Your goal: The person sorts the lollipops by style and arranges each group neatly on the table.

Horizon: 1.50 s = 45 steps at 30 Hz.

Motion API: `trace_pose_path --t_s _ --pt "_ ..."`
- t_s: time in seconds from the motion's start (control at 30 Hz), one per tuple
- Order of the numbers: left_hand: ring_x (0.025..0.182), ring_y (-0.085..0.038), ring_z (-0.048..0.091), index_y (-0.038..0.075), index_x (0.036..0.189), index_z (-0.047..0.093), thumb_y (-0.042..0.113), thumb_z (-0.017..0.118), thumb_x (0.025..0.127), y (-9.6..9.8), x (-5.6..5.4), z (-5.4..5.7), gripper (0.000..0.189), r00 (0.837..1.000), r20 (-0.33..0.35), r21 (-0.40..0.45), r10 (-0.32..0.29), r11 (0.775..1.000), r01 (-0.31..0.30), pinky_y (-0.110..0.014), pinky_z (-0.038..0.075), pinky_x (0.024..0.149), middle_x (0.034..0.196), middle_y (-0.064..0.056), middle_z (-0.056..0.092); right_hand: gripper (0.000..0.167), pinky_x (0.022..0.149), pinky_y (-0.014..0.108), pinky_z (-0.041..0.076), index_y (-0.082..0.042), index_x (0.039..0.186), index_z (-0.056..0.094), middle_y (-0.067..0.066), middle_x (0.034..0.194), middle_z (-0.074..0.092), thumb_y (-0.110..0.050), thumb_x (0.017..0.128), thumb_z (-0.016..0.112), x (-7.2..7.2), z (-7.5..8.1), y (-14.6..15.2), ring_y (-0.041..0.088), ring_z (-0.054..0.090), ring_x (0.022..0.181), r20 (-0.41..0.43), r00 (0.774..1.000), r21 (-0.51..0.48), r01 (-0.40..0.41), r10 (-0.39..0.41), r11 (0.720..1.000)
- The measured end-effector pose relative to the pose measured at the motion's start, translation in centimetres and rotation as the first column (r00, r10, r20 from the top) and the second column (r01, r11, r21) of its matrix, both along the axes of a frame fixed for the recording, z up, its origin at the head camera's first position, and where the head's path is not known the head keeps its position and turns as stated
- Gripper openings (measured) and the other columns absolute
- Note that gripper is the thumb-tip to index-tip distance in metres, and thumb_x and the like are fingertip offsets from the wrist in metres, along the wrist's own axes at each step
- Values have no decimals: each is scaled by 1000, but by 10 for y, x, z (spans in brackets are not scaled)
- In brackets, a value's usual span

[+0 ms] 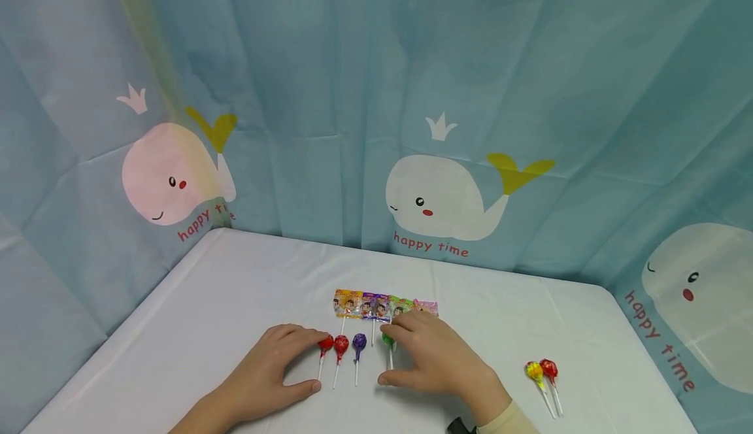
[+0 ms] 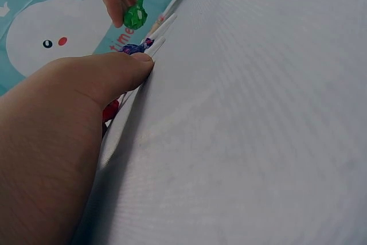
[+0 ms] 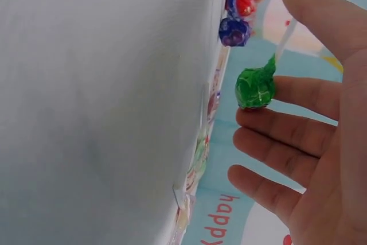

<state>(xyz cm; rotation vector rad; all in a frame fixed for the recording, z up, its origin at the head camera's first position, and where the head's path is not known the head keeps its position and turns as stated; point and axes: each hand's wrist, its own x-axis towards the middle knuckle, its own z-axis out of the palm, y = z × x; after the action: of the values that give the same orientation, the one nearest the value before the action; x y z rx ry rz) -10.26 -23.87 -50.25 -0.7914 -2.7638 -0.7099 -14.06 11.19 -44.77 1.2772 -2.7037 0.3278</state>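
Note:
My right hand holds a green-wrapped lollipop lengthwise, its ball at the index finger and its white stick running toward the thumb. The other fingers are spread apart. My left hand is beside a red lollipop; the index fingertip touches its ball and the thumb lies near the stick's lower end. A second red lollipop and a purple lollipop lie between the hands, sticks toward me. In the left wrist view, the thumb partly hides the red and purple lollipops.
Behind them lies a row of flat-wrapped lollipops: orange, purple, green and pink. A yellow lollipop and a red lollipop lie together at the right of the white table. A blue whale-print curtain hangs behind.

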Motion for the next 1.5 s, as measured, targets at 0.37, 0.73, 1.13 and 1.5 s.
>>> trace_pose_path --t_s 0.37,0.73,1.13,1.5 --pt "132 -10 51 46 151 60 64 83 90 0 -1 -1 68 1000 -12 3 0 1000 0 -55 49 110 140 32 58 75 113 42 51 -16 141 72 -4 129 68 -72 92 76 2 -4 -5 16 63 123 -9 1000 -2 -10 10 1000" --pt "132 -12 52 46 151 60 66 80 91 -1 0 1 66 1000 16 1 8 1000 -8 -57 48 110 140 30 59 81 114 44 50 -18 142 71 -5 128 67 -79 89 73 4 -7 -12 18 61 125 40 999 21 -1 0 1000" --pt "132 -11 51 46 151 60 66 82 90 -1 -1 -2 68 1000 -17 5 5 1000 -5 -55 49 109 139 31 59 83 114 47 50 -19 141 71 -5 125 65 -83 88 68 5 -10 -15 19 60 122 47 997 56 54 -57 997" --pt "133 -12 51 48 151 59 68 81 90 -1 -1 -3 68 1000 20 13 9 1000 -9 -56 48 111 140 32 58 87 113 48 51 -23 145 69 -6 128 64 -87 87 65 6 -13 -15 18 59 124 80 994 75 63 -69 995"
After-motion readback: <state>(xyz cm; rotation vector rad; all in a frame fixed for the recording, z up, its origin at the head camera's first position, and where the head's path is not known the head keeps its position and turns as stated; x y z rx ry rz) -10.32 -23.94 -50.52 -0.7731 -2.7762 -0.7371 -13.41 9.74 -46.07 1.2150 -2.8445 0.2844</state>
